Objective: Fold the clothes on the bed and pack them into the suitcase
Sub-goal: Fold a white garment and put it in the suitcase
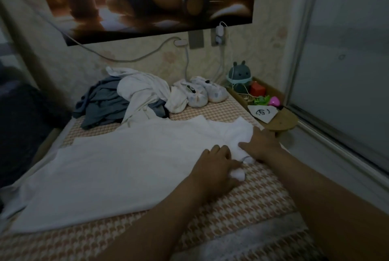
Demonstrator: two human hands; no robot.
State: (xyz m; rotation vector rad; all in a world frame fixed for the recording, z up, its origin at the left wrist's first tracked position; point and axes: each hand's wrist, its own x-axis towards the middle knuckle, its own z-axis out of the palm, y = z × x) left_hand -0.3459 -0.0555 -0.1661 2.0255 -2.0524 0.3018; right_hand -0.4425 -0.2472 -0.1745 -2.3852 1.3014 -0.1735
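Observation:
A large white garment [117, 168] lies spread flat across the checked bed cover [242, 201]. My left hand [214, 166] grips a bunched bit of its right edge, with white cloth showing under the fingers. My right hand [260, 145] rests on the garment's far right corner, fingers over the crumpled cloth there. A heap of unfolded grey and white clothes [124, 96] lies at the head of the bed. No suitcase is in view.
Two tied white bags [202, 94] sit beside the heap near the wall. A wooden shelf [282, 119] at the right holds a round teal lamp [239, 77], small toys and a drawn-on card. Cables hang from wall sockets. A glass door stands right; something dark sits left.

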